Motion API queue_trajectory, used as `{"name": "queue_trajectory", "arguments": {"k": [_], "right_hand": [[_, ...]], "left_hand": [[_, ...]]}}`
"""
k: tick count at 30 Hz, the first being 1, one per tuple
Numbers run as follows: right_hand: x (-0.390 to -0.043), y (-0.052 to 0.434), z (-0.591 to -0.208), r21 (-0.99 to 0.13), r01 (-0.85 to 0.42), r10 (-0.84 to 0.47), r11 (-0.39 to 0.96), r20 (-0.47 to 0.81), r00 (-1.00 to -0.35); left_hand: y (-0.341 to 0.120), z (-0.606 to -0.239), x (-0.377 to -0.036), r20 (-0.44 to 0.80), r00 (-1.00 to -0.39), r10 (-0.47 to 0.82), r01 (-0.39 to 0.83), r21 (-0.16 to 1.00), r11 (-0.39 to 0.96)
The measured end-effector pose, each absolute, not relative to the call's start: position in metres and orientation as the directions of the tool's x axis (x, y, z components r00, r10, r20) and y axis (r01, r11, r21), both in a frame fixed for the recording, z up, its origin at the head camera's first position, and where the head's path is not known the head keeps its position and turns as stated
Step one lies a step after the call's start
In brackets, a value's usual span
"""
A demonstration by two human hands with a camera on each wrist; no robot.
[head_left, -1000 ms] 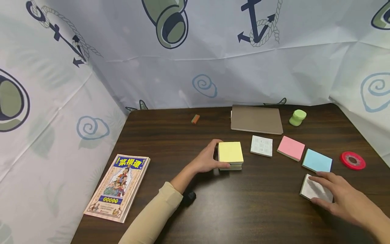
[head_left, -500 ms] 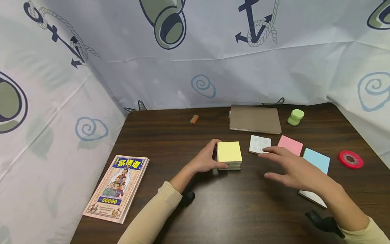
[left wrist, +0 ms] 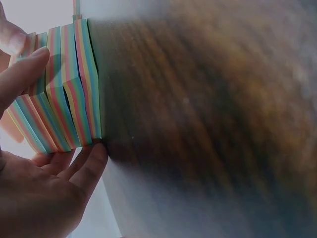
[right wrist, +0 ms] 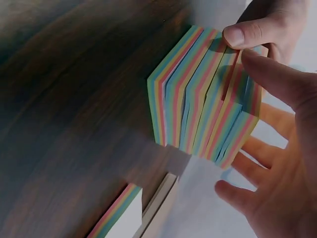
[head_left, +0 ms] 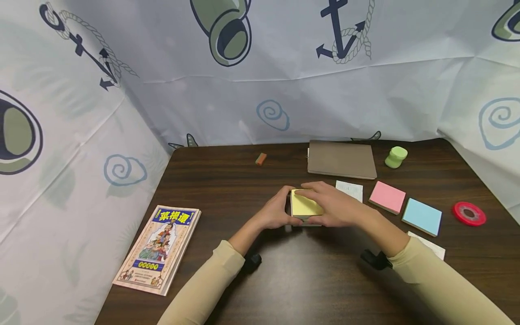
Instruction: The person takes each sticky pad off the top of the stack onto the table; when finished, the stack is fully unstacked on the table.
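A stack of sticky note pads [head_left: 302, 205] with striped, multicoloured edges and a yellow top stands in the middle of the table. My left hand [head_left: 278, 211] grips its left side, thumb on the near face. From the right, my right hand [head_left: 341, 207] holds the upper part, its thumb [right wrist: 272, 74] on the near face beside the left thumb and fingers over the top and far side. To the right lie a pink pad [head_left: 387, 197], a blue pad [head_left: 422, 216] and a white pad [head_left: 350, 190] partly behind the right hand. My right forearm partly covers another white pad [head_left: 430, 246].
A brown notebook [head_left: 342, 159] lies at the back, with a green hourglass-shaped object [head_left: 396, 157] to its right and a small orange-green block [head_left: 261, 159] to its left. A red ring-shaped roll [head_left: 469, 213] is at the right, an illustrated book [head_left: 158, 248] at the left.
My right hand has left the near white pad at the right, crossed leftward over the table and taken hold of the stack. My left hand has stayed on the stack.
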State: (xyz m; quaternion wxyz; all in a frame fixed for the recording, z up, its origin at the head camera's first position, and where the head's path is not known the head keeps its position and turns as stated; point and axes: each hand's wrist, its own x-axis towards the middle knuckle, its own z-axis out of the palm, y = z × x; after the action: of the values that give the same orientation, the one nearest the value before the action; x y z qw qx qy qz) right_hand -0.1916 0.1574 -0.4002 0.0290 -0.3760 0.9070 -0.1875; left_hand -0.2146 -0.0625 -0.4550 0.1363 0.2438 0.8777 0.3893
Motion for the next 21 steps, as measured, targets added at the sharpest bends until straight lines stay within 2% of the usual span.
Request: {"name": "queue_trajectory", "arguments": {"k": [9, 17, 21], "right_hand": [[-0.198, 0.151, -0.403, -0.379, -0.643, -0.686, 0.665, 0.031, -0.727], [-0.195, 0.154, -0.398, -0.337, -0.671, -0.689, 0.661, 0.082, -0.72], [-0.188, 0.167, -0.386, -0.345, -0.643, -0.655, 0.683, 0.098, -0.749]], "left_hand": [[-0.062, -0.456, -0.215, -0.071, -0.854, 0.515, 0.3, 0.742, 0.6], [-0.061, -0.453, -0.213, -0.057, -0.855, 0.516, 0.309, 0.742, 0.594], [-0.061, -0.454, -0.214, -0.041, -0.853, 0.52, 0.32, 0.746, 0.584]]}}
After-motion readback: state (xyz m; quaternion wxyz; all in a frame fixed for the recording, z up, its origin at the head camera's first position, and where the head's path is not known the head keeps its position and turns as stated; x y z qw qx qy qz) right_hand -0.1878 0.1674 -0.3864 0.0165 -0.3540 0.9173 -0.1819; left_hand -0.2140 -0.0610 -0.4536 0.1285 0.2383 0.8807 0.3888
